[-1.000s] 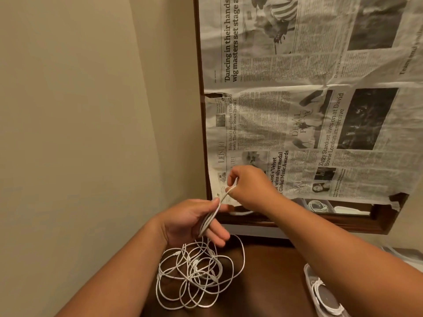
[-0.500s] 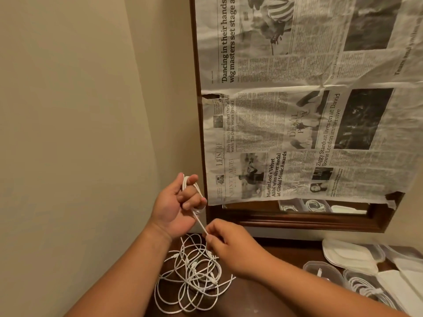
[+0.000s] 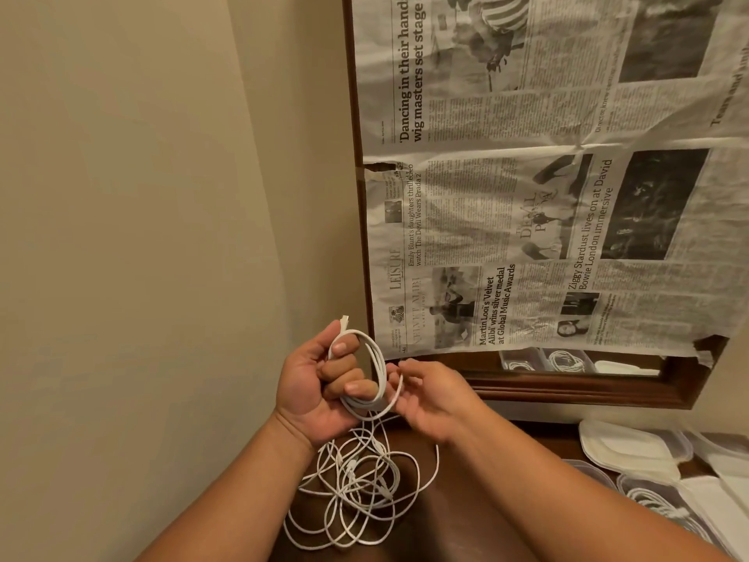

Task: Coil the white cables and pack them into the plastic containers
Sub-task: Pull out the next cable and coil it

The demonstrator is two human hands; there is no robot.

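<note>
My left hand grips a white cable wound in a few loops around its fingers, with the plug end sticking up above the thumb. My right hand pinches the same cable at the loop's right side. The cable's loose end trails down into a tangled pile of white cables on the dark wooden table. Clear plastic containers stand at the lower right; one holds a coiled white cable. White lids lie beside them.
A beige wall closes off the left. Behind the table hangs a wood-framed mirror covered with newspaper; its uncovered bottom strip reflects the containers.
My right hand rose from the pile to the left hand, laying another loop of cable around the left fingers. The coil on the left hand has grown.
</note>
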